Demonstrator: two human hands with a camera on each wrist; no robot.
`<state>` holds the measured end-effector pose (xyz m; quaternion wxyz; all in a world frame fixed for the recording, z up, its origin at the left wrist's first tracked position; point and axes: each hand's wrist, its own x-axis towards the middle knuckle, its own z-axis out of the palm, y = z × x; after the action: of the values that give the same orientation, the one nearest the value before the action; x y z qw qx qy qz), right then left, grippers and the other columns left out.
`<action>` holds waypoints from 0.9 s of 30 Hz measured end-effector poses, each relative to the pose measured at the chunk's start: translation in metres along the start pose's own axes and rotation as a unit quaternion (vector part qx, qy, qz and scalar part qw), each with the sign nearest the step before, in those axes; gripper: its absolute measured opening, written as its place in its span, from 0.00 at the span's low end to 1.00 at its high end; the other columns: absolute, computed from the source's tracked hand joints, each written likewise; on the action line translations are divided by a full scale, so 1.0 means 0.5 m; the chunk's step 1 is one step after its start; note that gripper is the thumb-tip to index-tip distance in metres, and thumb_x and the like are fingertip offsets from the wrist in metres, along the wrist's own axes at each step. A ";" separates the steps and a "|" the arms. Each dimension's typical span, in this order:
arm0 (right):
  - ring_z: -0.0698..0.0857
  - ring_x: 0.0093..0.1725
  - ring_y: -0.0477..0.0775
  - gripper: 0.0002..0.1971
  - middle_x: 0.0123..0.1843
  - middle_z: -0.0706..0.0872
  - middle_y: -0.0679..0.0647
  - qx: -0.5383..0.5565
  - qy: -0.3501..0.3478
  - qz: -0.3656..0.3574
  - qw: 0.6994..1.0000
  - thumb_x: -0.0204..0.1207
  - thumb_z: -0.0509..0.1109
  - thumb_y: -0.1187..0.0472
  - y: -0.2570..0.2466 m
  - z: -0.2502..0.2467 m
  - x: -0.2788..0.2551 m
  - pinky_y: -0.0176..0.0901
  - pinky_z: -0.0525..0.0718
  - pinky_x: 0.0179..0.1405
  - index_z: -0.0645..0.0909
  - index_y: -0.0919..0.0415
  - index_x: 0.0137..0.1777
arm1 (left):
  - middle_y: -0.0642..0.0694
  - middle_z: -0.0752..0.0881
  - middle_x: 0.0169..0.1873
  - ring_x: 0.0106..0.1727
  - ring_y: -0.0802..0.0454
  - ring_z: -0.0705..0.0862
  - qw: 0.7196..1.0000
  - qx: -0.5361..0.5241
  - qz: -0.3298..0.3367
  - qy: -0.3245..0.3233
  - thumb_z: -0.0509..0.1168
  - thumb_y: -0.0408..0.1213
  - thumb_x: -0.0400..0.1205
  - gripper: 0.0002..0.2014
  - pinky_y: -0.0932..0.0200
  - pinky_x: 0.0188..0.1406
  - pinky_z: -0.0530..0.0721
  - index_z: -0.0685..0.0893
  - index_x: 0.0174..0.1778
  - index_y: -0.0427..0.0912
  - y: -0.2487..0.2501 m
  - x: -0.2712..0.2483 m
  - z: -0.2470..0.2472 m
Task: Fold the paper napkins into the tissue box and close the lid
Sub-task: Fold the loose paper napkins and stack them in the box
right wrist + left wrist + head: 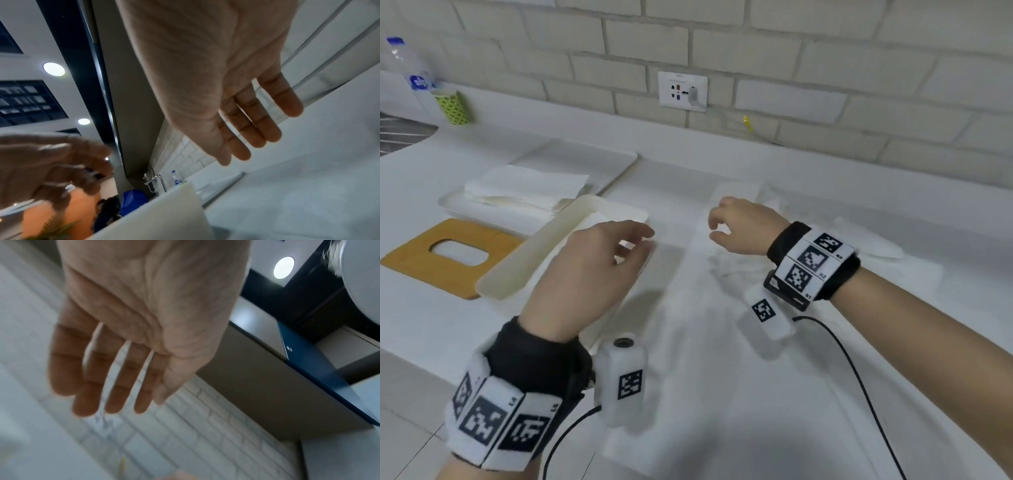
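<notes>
Behind right hand (216, 81), faucet (156, 180).

Bottle (409, 66), far left corner of the worktop: blue label with white letters, only "si" legible, the rest cut off by the green cup in front. Left wristband (496, 425): black-and-white square code markers, with small tags "L4" and "L5" at their corners. Right wristband (813, 263): like markers, each with a small corner tag too blurred to read; the socket plate's marks on the wall are likewise unreadable.
</notes>
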<state>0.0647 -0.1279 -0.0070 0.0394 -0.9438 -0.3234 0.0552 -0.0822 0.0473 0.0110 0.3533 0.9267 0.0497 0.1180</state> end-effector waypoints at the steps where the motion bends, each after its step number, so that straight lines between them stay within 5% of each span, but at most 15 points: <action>1: 0.78 0.57 0.55 0.12 0.61 0.77 0.53 -0.016 -0.013 0.018 1.000 0.81 0.60 0.53 0.019 0.010 -0.028 0.43 0.72 0.47 0.78 0.58 0.58 | 0.60 0.86 0.49 0.47 0.68 0.82 1.000 -0.016 0.016 -0.003 0.62 0.44 0.82 0.09 0.69 0.46 0.79 0.84 0.55 0.56 0.011 0.006 0.027; 5: 0.80 0.53 0.55 0.17 0.58 0.80 0.53 -0.071 -0.119 0.071 0.988 0.77 0.65 0.46 0.069 0.061 -0.112 0.43 0.72 0.42 0.77 0.58 0.58 | 0.58 0.84 0.54 0.49 0.62 0.82 0.994 0.010 0.050 -0.099 0.61 0.42 0.84 0.10 0.77 0.47 0.76 0.83 0.60 0.53 0.041 0.039 0.139; 8: 0.80 0.55 0.57 0.25 0.58 0.79 0.54 -0.079 -0.177 0.086 0.977 0.71 0.71 0.43 0.080 0.106 -0.140 0.44 0.71 0.42 0.75 0.58 0.61 | 0.54 0.83 0.59 0.56 0.55 0.82 0.980 0.061 0.073 -0.176 0.61 0.44 0.84 0.13 0.54 0.59 0.80 0.82 0.63 0.52 0.048 0.064 0.208; 12: 0.78 0.61 0.58 0.23 0.64 0.76 0.56 -0.108 -0.168 0.077 0.977 0.75 0.68 0.51 0.066 0.135 -0.145 0.43 0.68 0.46 0.71 0.58 0.68 | 0.52 0.77 0.67 0.66 0.53 0.77 0.948 0.127 0.084 -0.278 0.63 0.45 0.83 0.19 0.54 0.65 0.75 0.76 0.70 0.52 0.058 0.086 0.254; 15: 0.78 0.54 0.59 0.17 0.56 0.76 0.56 -0.110 -0.148 0.061 0.981 0.78 0.62 0.63 0.057 0.128 -0.145 0.43 0.68 0.43 0.71 0.58 0.67 | 0.51 0.74 0.71 0.70 0.52 0.74 0.926 0.160 0.096 -0.329 0.66 0.44 0.81 0.25 0.56 0.67 0.73 0.71 0.75 0.52 0.064 0.094 0.269; 19: 0.77 0.45 0.57 0.07 0.39 0.68 0.52 -0.085 -0.157 0.093 0.979 0.76 0.58 0.67 0.061 0.122 -0.145 0.44 0.70 0.42 0.73 0.58 0.51 | 0.50 0.72 0.73 0.73 0.52 0.71 0.918 0.176 0.102 -0.340 0.68 0.43 0.79 0.30 0.55 0.70 0.71 0.67 0.78 0.50 0.058 0.107 0.281; 24: 0.78 0.45 0.58 0.04 0.45 0.76 0.54 -0.005 -0.098 0.100 0.990 0.74 0.61 0.66 0.090 0.101 -0.158 0.44 0.70 0.39 0.74 0.57 0.46 | 0.50 0.72 0.74 0.74 0.50 0.69 0.926 0.145 0.108 -0.330 0.70 0.41 0.77 0.33 0.53 0.71 0.71 0.66 0.79 0.50 0.036 0.128 0.291; 27: 0.77 0.42 0.54 0.04 0.40 0.78 0.49 0.057 -0.009 0.100 0.993 0.71 0.63 0.65 0.102 0.077 -0.178 0.45 0.73 0.38 0.72 0.56 0.40 | 0.52 0.79 0.66 0.68 0.49 0.74 0.938 0.108 0.134 -0.302 0.71 0.42 0.76 0.27 0.50 0.66 0.75 0.75 0.72 0.54 0.031 0.139 0.304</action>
<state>0.0211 -0.2214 -0.0436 0.0842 -0.9672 -0.2240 0.0857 0.0239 -0.0496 -0.0756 0.2304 0.9494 -0.1717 -0.1272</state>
